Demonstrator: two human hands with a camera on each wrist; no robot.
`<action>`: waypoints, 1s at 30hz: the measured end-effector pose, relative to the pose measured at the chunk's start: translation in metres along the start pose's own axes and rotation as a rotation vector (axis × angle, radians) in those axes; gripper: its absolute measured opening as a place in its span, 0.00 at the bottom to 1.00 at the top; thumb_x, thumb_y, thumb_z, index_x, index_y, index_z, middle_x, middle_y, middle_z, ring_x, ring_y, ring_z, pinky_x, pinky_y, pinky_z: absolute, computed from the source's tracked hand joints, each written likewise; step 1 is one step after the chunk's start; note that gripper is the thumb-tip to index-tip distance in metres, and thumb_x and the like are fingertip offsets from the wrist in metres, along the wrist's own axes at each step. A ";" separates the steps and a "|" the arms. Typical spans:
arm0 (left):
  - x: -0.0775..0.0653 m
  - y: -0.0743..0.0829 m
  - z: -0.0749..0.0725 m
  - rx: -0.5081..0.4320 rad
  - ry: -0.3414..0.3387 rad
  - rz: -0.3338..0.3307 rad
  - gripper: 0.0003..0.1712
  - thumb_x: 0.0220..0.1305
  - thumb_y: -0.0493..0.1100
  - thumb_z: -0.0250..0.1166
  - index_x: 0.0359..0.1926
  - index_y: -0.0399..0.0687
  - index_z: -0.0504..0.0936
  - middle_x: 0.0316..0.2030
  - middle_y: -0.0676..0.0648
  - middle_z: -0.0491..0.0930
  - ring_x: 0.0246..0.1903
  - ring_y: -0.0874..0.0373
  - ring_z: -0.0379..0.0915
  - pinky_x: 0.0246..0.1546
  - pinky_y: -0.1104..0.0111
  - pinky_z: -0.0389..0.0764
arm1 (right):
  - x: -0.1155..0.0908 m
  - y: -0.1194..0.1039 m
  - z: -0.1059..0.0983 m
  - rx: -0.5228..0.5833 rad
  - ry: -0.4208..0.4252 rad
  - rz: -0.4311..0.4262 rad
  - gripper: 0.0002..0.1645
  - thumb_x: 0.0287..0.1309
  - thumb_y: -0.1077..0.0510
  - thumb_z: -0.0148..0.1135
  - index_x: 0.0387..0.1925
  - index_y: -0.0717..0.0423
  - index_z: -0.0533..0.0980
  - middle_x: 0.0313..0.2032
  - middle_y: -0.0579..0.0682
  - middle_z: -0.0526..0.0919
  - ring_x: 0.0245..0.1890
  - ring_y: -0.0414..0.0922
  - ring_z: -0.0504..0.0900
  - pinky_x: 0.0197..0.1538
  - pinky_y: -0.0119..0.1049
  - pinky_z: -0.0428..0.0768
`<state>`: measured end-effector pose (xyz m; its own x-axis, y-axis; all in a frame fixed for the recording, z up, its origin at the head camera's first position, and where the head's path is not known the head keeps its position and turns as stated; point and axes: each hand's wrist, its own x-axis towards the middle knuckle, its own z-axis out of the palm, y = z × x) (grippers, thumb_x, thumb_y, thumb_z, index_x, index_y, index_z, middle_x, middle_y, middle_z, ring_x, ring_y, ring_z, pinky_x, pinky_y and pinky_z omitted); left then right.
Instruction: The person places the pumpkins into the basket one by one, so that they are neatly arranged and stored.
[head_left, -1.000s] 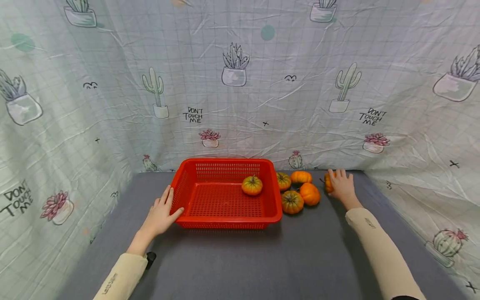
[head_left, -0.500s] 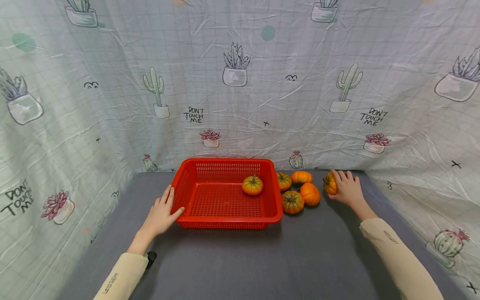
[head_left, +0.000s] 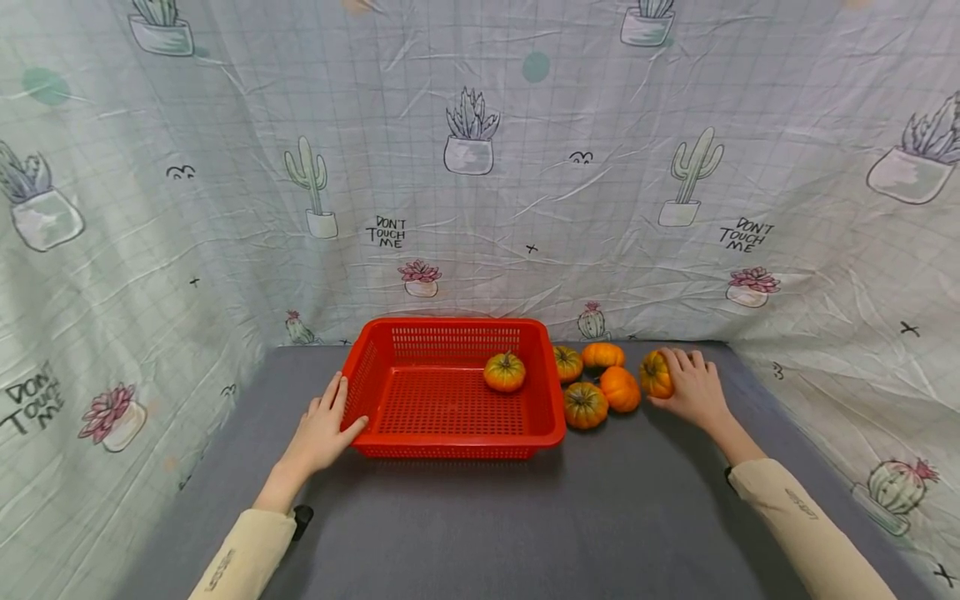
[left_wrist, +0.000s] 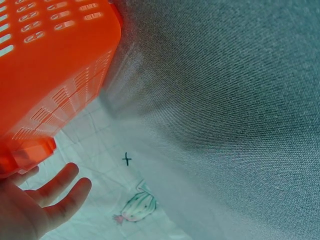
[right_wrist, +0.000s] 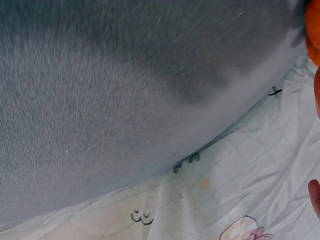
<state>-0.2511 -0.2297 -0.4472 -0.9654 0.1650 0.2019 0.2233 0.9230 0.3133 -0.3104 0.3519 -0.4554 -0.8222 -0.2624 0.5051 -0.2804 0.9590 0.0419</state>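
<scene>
My right hand (head_left: 692,390) grips a small orange-green pumpkin (head_left: 656,374) at the back right, its fingers over the top and the thumb along the near side. Only bits of that hand's fingers (right_wrist: 314,196) and some orange (right_wrist: 313,25) enter the right wrist view, at its right edge. At the left end of a red plastic basket (head_left: 457,440), my left hand (head_left: 318,433) rests on the rim with fingers straight and the thumb lying over the near corner. One striped pumpkin (head_left: 504,372) sits inside the basket, towards its right end.
Right beside the basket, several small pumpkins cluster: two greenish ones (head_left: 585,406) and two orange ones (head_left: 620,390). A printed cactus curtain (head_left: 525,208) rises along the back and sides of the dark grey table (head_left: 480,525).
My right hand has shifted slightly nearer, with its wrist swung right, and the pumpkin now shows more fully in its grip. The left hand and basket stay put.
</scene>
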 end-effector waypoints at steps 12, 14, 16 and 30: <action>0.001 0.002 -0.001 -0.007 -0.017 -0.005 0.46 0.58 0.56 0.53 0.67 0.34 0.45 0.68 0.35 0.44 0.54 0.35 0.55 0.50 0.39 0.60 | -0.014 -0.023 -0.012 0.093 0.090 -0.004 0.50 0.24 0.43 0.73 0.51 0.64 0.65 0.44 0.62 0.71 0.40 0.59 0.66 0.35 0.52 0.64; 0.001 0.002 -0.001 -0.008 -0.017 -0.007 0.46 0.58 0.55 0.53 0.67 0.33 0.46 0.67 0.35 0.44 0.54 0.34 0.55 0.50 0.39 0.60 | -0.016 -0.027 -0.014 0.104 0.094 -0.019 0.51 0.25 0.43 0.73 0.53 0.62 0.65 0.45 0.61 0.71 0.40 0.59 0.66 0.35 0.52 0.64; 0.001 0.003 -0.001 -0.010 -0.016 -0.011 0.46 0.58 0.55 0.54 0.67 0.33 0.46 0.68 0.35 0.44 0.54 0.34 0.55 0.51 0.39 0.59 | -0.019 -0.030 -0.016 0.113 0.102 -0.037 0.52 0.25 0.44 0.73 0.55 0.60 0.64 0.46 0.61 0.71 0.40 0.58 0.66 0.35 0.51 0.63; -0.001 0.002 0.001 -0.005 -0.009 -0.016 0.46 0.58 0.56 0.53 0.67 0.34 0.46 0.68 0.35 0.44 0.54 0.34 0.55 0.51 0.39 0.59 | -0.020 -0.054 -0.021 0.163 0.160 -0.090 0.50 0.25 0.43 0.72 0.55 0.59 0.66 0.45 0.60 0.72 0.40 0.57 0.66 0.38 0.53 0.65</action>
<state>-0.2493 -0.2279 -0.4473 -0.9700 0.1532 0.1886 0.2083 0.9240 0.3207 -0.2681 0.3081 -0.4499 -0.7053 -0.3130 0.6361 -0.4353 0.8994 -0.0402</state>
